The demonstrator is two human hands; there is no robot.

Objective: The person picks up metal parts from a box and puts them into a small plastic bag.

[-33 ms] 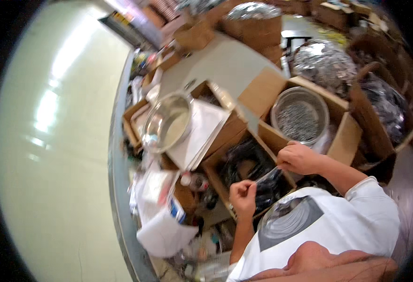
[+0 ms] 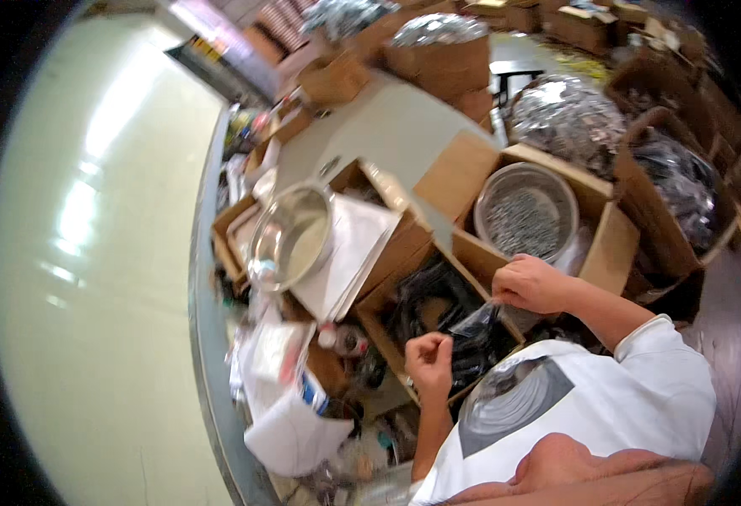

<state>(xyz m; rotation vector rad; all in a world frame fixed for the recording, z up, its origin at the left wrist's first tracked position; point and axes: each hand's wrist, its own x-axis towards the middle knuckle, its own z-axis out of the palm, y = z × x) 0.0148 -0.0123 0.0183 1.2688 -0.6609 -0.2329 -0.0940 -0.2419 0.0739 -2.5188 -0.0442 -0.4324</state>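
Note:
A small clear plastic bag [image 2: 476, 320] stretches between my two hands. My right hand [image 2: 532, 284] pinches its upper end with fingers closed. My left hand [image 2: 430, 364], also closed in a pinch, has the other end at its fingertips. Below the bag stands an open cardboard box [image 2: 376, 314] of black, coiled or bundled pieces [image 2: 417, 297]; their exact kind is unclear. Just beyond my right hand, a round metal bowl [image 2: 571, 221] full of small grey metal pieces [image 2: 519, 221] sits in another open carton [image 2: 615, 260].
A shiny steel bowl [image 2: 279, 244] tilts beside white paper sheets [image 2: 355, 250] on the left. Nearer are a small bottle [image 2: 349, 341] and a white sheet [image 2: 296, 438]. Large cartons and bags of silvery pieces [image 2: 568, 118] stand at the far right. A pale wall [image 2: 92, 337] borders the left.
The view has shifted slightly, so most things sit a little lower and further left. The plastic bag between my hands now looks wider and more spread.

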